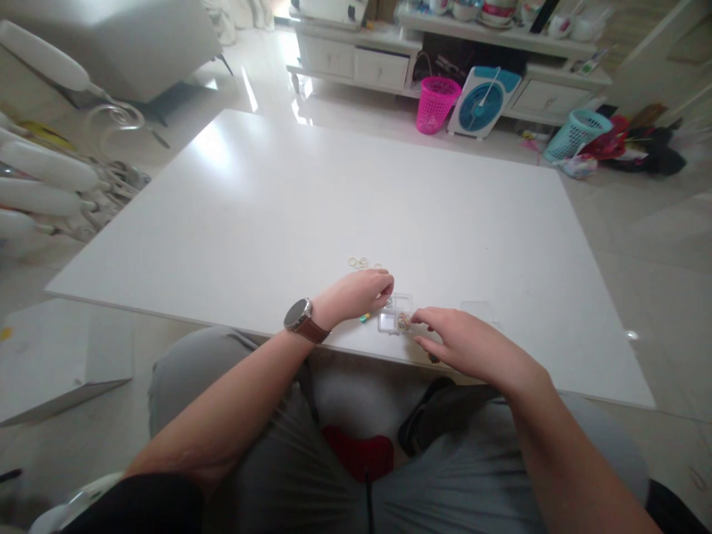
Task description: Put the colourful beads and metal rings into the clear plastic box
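Note:
A small clear plastic box (380, 323) with compartments sits near the table's front edge. Small ring-like pieces (404, 321) lie in its right front compartment. My left hand (367, 289), wrist banded by a watch (299, 316), is over the box's back left corner. Its fingers are curled together, and whatever they pinch is hidden. At the box's right side is my right hand (453, 334), thumb and forefinger apart with nothing visible between them. Several thin gold-coloured rings (360, 262) lie on the table beyond my left hand. A tiny green and yellow piece (365, 317) rests left of the box.
A flat clear lid-like piece (477, 308) lies on the white table (345, 193), behind my right hand. Past the table's far edge stand a pink basket (437, 105), a blue fan (479, 104) and a light-blue basket (578, 133). White chairs (50, 163) flank the left side.

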Demonstrator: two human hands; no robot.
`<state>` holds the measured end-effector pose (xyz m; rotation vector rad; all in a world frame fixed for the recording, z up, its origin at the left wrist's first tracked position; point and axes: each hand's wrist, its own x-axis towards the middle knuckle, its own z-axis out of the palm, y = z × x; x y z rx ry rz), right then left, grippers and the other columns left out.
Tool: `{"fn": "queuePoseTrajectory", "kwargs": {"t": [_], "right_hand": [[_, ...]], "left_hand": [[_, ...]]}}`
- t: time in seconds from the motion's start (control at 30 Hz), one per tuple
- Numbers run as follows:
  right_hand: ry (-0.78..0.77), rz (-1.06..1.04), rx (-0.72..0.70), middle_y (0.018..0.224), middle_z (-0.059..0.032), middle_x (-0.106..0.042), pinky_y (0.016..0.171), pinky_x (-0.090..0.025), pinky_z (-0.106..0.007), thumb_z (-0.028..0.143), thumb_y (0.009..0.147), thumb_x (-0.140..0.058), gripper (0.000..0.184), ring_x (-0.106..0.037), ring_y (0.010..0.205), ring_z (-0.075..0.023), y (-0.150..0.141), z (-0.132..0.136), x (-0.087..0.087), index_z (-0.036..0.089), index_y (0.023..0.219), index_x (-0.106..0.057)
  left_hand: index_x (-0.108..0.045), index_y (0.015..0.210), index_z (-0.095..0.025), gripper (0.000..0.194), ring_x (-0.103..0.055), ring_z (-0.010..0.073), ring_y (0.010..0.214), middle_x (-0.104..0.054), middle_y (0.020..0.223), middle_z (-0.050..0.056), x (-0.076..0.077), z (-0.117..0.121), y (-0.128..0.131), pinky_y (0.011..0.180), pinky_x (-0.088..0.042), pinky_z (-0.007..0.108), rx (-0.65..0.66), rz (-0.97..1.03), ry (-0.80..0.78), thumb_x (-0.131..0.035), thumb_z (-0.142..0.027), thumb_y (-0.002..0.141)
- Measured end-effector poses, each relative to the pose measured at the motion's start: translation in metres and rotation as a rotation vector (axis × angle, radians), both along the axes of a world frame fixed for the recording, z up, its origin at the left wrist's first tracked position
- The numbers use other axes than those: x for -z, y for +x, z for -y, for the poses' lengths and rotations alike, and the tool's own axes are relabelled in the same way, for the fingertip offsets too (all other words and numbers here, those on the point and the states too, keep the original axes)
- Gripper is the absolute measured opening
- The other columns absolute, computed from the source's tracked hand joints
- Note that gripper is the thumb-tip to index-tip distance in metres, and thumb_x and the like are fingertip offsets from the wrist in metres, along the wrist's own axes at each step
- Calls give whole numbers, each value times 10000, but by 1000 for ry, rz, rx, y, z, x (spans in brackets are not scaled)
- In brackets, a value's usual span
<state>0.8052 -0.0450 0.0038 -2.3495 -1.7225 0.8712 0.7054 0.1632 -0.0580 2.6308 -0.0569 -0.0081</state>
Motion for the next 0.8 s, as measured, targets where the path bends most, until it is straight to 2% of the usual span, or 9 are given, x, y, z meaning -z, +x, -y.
{"fn": "queuePoseTrajectory", "kwargs": {"t": [0.1, 0.23, 0.33, 0.43, 0.53, 0.6, 0.7, 0.8], "right_hand": [[-10, -3, 0, 1039, -71, -713, 753, -422, -282, 259, 927, -542, 183, -639, 890, -209, 0, 0, -1, 203, 1068, -645], [-19, 8, -1, 1026, -78, -712, 735, -418, -281, 256, 925, -539, 175, -635, 871, -206, -1, -1, -3, 194, 1049, -647], [-20, 14, 0, 1030, -80, -714, 736, -413, -285, 242, 921, -539, 184, -635, 870, -207, -1, -1, -4, 193, 1060, -649], [-13, 16, -6, 1046, -87, -712, 757, -415, -288, 246, 925, -536, 193, -638, 902, -216, -2, -1, -4, 191, 1073, -648], [-25, 14, -12, 1013, -86, -712, 727, -408, -270, 200, 881, -566, 133, -635, 885, -210, -2, -1, -5, 184, 986, -647], [-50, 19, -7, 929, -72, -712, 663, -387, -252, 139, 846, -553, 95, -624, 803, -185, -2, -2, -7, 182, 873, -634], [-79, 33, 4, 793, -46, -690, 588, -338, -246, 88, 810, -530, 144, -582, 679, -151, -1, -3, -8, 185, 741, -610], [-92, 34, 3, 759, -37, -683, 585, -331, -252, 112, 801, -574, 136, -579, 671, -151, 0, -2, -7, 191, 708, -633]], "left_hand": [[-657, 902, -158, 187, -576, 140, 760, -644, 996, 81, 2, 4, 0, 688, -422, 269, -10, -31, 39, -471, -171, 911], [-675, 947, -164, 198, -590, 146, 789, -640, 1021, 83, -2, 4, -1, 709, -430, 280, -31, -48, 32, -482, -173, 904], [-665, 956, -175, 169, -593, 162, 829, -649, 1009, 72, -6, -3, -1, 749, -441, 293, -67, -9, 4, -509, -183, 890], [-653, 950, -177, 155, -586, 167, 828, -654, 959, 59, -9, -18, -2, 772, -446, 300, -174, 24, 3, -520, -175, 872], [-657, 953, -168, 171, -581, 176, 835, -656, 946, 68, -9, -37, -6, 797, -447, 316, -326, 10, 60, -525, -157, 843], [-659, 972, -161, 206, -583, 185, 858, -658, 965, 77, -9, -48, -9, 816, -450, 328, -397, -14, 103, -526, -132, 817], [-658, 1014, -163, 264, -584, 186, 866, -662, 992, 77, -9, -56, -13, 822, -457, 332, -448, -39, 133, -523, -104, 795], [-669, 1001, -166, 261, -584, 180, 840, -669, 982, 74, -7, -57, -14, 828, -463, 331, -451, -66, 137, -522, -103, 795]]}}
